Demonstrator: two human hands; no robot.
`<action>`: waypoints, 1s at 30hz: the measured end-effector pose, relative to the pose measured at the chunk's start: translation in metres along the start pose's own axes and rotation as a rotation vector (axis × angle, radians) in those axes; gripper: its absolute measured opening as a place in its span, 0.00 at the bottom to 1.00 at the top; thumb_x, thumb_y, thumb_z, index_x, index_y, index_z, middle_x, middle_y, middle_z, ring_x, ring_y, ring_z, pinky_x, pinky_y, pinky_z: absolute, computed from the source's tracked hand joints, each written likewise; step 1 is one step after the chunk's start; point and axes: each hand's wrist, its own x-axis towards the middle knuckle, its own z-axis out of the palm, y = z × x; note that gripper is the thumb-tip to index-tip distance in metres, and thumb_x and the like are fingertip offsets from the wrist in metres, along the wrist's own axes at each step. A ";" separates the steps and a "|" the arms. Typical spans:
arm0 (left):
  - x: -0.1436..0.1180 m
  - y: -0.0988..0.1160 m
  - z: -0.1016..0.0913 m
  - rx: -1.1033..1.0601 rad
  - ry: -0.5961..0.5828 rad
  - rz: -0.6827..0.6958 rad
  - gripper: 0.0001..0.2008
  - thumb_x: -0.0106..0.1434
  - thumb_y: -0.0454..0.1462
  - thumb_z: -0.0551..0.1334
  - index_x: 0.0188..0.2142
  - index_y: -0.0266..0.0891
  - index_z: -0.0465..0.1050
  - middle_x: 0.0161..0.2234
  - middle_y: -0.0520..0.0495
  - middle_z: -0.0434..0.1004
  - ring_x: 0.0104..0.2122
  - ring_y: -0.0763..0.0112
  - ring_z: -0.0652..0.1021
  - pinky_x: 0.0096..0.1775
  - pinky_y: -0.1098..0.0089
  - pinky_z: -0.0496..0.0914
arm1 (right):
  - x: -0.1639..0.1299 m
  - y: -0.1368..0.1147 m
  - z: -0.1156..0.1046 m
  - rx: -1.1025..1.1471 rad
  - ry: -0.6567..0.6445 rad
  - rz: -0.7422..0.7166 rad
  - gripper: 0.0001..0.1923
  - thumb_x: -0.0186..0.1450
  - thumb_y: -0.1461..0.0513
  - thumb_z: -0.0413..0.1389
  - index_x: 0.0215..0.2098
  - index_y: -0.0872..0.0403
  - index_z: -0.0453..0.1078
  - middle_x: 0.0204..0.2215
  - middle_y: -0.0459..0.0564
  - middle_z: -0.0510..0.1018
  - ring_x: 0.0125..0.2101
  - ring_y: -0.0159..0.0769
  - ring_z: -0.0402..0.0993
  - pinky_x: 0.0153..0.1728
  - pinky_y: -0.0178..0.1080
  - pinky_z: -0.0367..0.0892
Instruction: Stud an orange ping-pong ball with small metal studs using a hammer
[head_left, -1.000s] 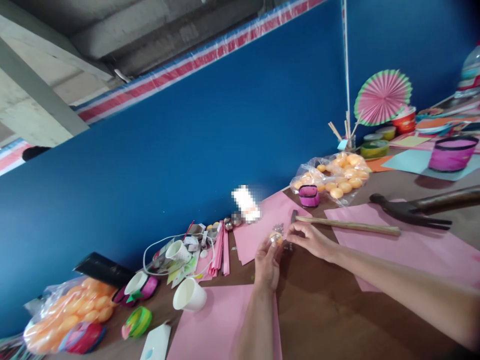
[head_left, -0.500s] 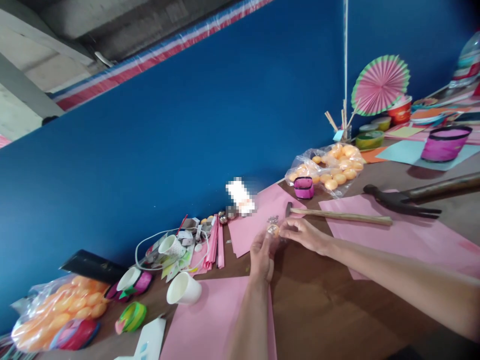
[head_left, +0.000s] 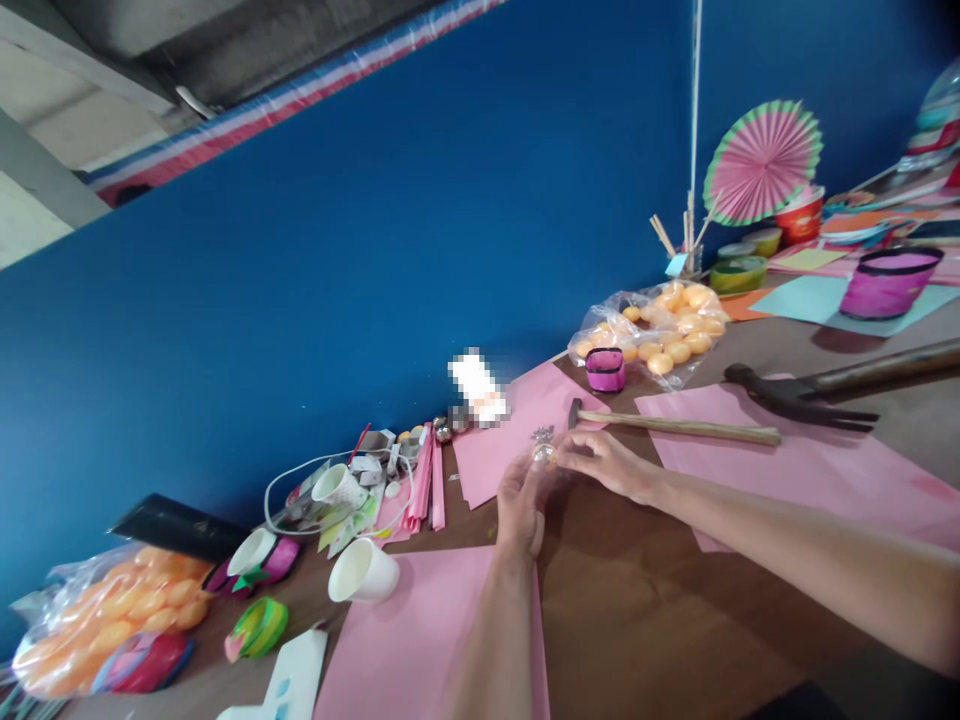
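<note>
My left hand (head_left: 520,505) holds a small orange ball (head_left: 544,455) up at its fingertips above the brown table (head_left: 637,610). My right hand (head_left: 606,464) reaches in from the right, its fingers pinched at the ball's right side; whether it holds something small there is too blurred to tell. A few tiny metal pieces (head_left: 541,434) lie on the pink paper (head_left: 502,450) just behind the ball. A small hammer with a wooden handle (head_left: 675,427) lies just beyond my right hand.
A larger dark claw hammer (head_left: 806,393) lies at right on pink paper. Bags of orange balls sit at back right (head_left: 660,335) and far left (head_left: 97,610). White paper cups (head_left: 364,572), a pink roll (head_left: 604,369), a paper fan (head_left: 761,160) and craft scraps line the blue wall.
Both hands with the ball have stayed together and drifted slightly up and left in the picture as the view shifted. Nothing was let go or picked up.
</note>
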 end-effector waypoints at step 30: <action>0.003 -0.003 -0.005 0.025 -0.049 0.015 0.15 0.51 0.35 0.66 0.40 0.37 0.74 0.40 0.45 0.77 0.40 0.66 0.76 0.46 0.65 0.67 | 0.000 0.000 -0.003 -0.009 -0.031 -0.001 0.18 0.56 0.50 0.55 0.29 0.57 0.70 0.30 0.49 0.74 0.31 0.35 0.67 0.35 0.38 0.62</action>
